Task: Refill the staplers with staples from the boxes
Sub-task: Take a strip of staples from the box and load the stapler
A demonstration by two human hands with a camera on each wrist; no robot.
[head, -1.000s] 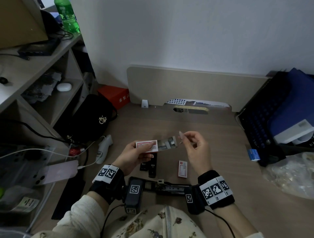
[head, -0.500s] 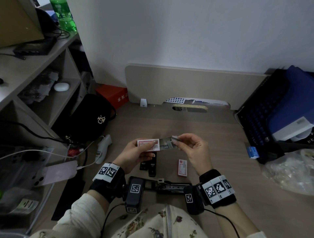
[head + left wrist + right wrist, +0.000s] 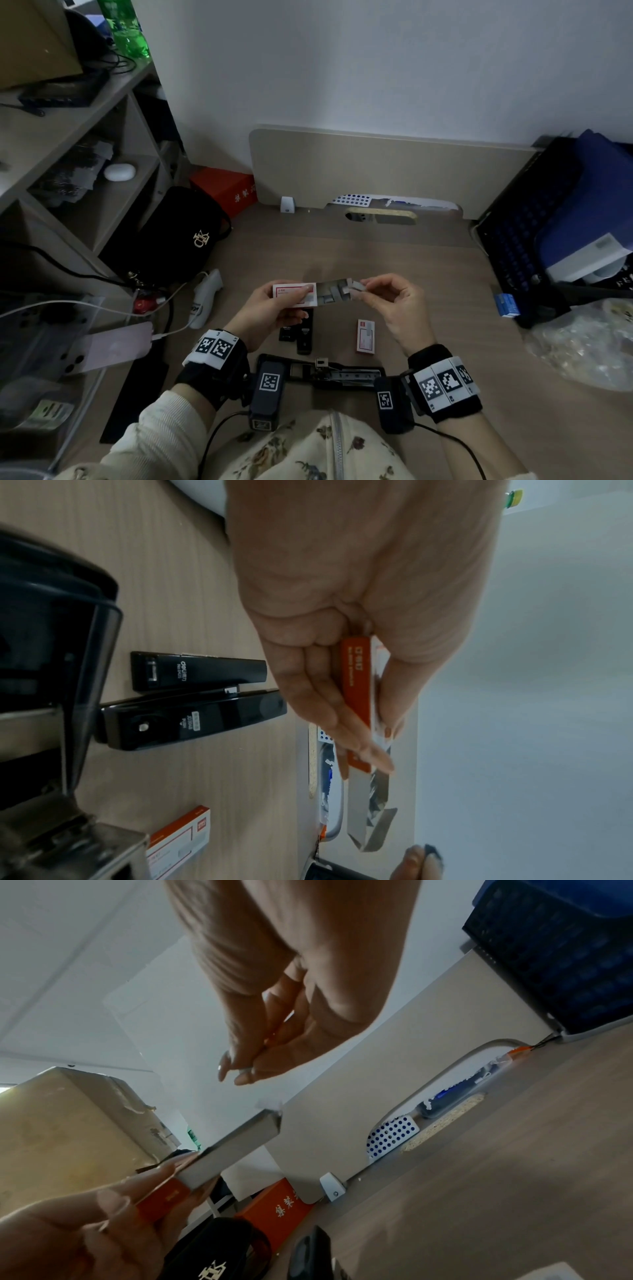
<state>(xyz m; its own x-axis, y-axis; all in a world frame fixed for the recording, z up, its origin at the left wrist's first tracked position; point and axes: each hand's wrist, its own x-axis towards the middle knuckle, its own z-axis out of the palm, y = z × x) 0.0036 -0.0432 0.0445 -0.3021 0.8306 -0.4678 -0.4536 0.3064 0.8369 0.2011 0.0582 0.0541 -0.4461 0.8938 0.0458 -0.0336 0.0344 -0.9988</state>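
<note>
We hold the small red and white cardboard staple box (image 3: 294, 294) up over the wooden worktop (image 3: 428, 281) in our left hand (image 3: 270, 308), with its grey inner tray (image 3: 334, 294) slid out to the right. Our right hand (image 3: 387, 301) pinches a short silvery strip of staples (image 3: 357, 286) at the tray's open end, so we think we are on the step of taking staples out. Next we should lift the strip free and lay it gently into the open black stapler (image 3: 329, 371) lying flat just in front of us.

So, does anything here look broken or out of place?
Only the large black stapler near the person: it lies opened flat on the wooden desk, its metal channel exposed. That fits refilling. Nothing looks spilled or damaged.
</note>
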